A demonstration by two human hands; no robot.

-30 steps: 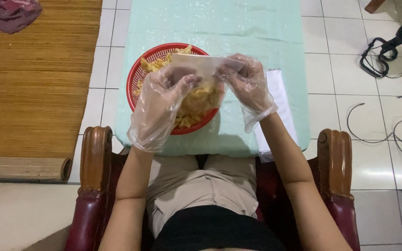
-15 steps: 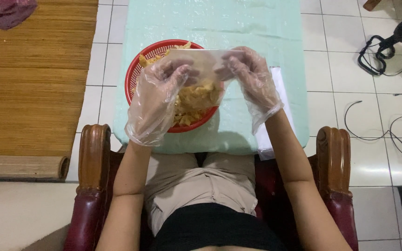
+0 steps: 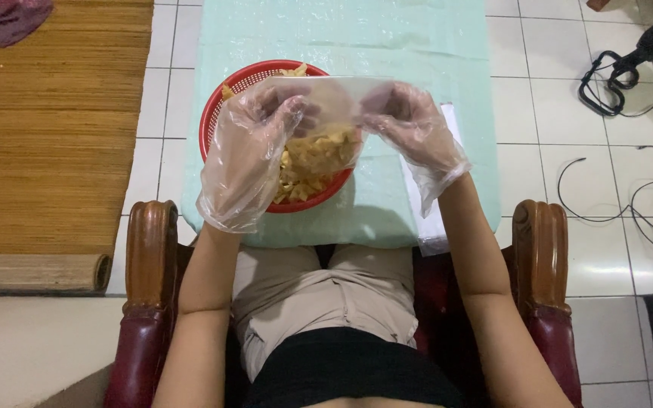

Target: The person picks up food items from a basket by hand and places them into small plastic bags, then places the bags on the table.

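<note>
Holding the bag [image 3: 332, 113] above the basket [image 3: 224, 113], we still pinch its top with left hand [image 3: 255, 140] and right hand [image 3: 410, 125]; both have drifted slightly right.

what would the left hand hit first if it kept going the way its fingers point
The left hand points up and inward, already gripping the clear plastic bag. Straight on, it would likely meet the right hand holding the other side, though depth is unclear.
</note>
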